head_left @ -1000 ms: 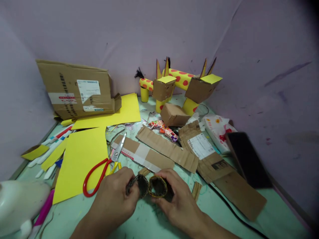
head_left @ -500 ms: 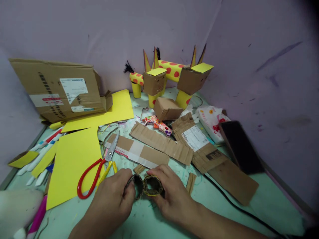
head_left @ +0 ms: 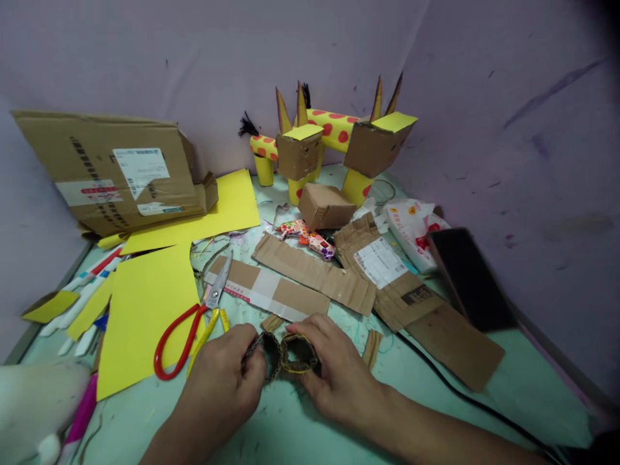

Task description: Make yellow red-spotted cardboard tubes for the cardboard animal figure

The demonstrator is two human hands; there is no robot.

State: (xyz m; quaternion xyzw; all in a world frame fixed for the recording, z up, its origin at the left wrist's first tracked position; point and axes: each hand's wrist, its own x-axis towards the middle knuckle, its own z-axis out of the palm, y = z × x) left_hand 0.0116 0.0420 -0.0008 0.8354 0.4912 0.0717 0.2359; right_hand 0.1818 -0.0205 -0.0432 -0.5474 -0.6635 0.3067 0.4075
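Two short cardboard tubes are held side by side over the front of the table, their open ends toward me. My left hand (head_left: 225, 371) is closed round the left cardboard tube (head_left: 277, 355), thumb at its rim. The right tube (head_left: 299, 369), edged in yellow, sits in my right hand (head_left: 334, 368), with fingers over the top and thumb below. Their rims meet or nearly touch in the middle. Red-handled scissors (head_left: 179, 349) lie just left of my left hand, beside a yellow-handled tool (head_left: 208, 336). Small cardboard scraps (head_left: 372, 349) lie close to my right hand.
Two spotted cardboard animals (head_left: 300, 155) stand at the back near a small box (head_left: 325, 205) and a patterned glue gun (head_left: 310, 240). Cardboard strips (head_left: 314, 274), yellow sheets (head_left: 150, 316), a large carton (head_left: 87, 174), a phone (head_left: 472, 278) and a black cable (head_left: 450, 394) surround the hands.
The whole view has shifted slightly. Both hands keep their hold on the tubes, which stay side by side; the right tube looks turned a little.
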